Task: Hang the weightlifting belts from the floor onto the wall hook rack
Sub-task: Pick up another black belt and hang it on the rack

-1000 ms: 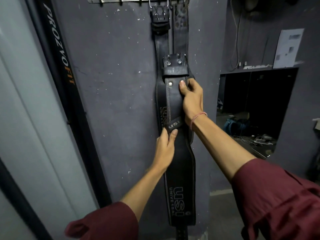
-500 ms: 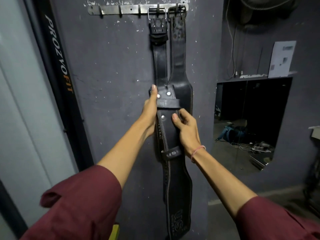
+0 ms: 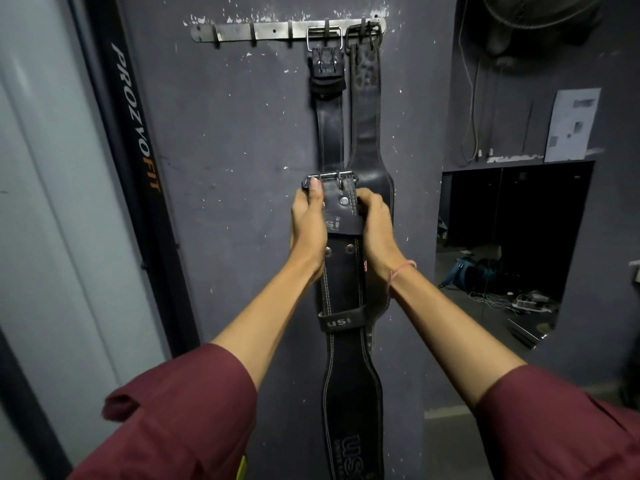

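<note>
A black leather weightlifting belt (image 3: 343, 282) with white stitching hangs down in front of me, its steel buckle at the top. My left hand (image 3: 308, 223) grips the belt's left edge just under the buckle, thumb lying along it. My right hand (image 3: 375, 230) grips the right edge at the same height. High on the dark wall is a metal hook rack (image 3: 249, 31). Two black belts hang from its right-hand hooks: a narrow one (image 3: 329, 133) and a wider worn one (image 3: 367, 133). The held buckle is well below the rack.
The rack's left hooks are bare. A black upright marked PROZVOFIT (image 3: 138, 133) stands left of the wall. To the right an opening (image 3: 502, 254) shows a dark room with a bag and cables on its floor. A paper sheet (image 3: 571, 124) and a wall fan are above it.
Both hands have moved up to the belt's buckle end. The left hand came from the belt's lower loop, and the right hand now holds the right edge. The view has tilted up, showing the whole rack.
</note>
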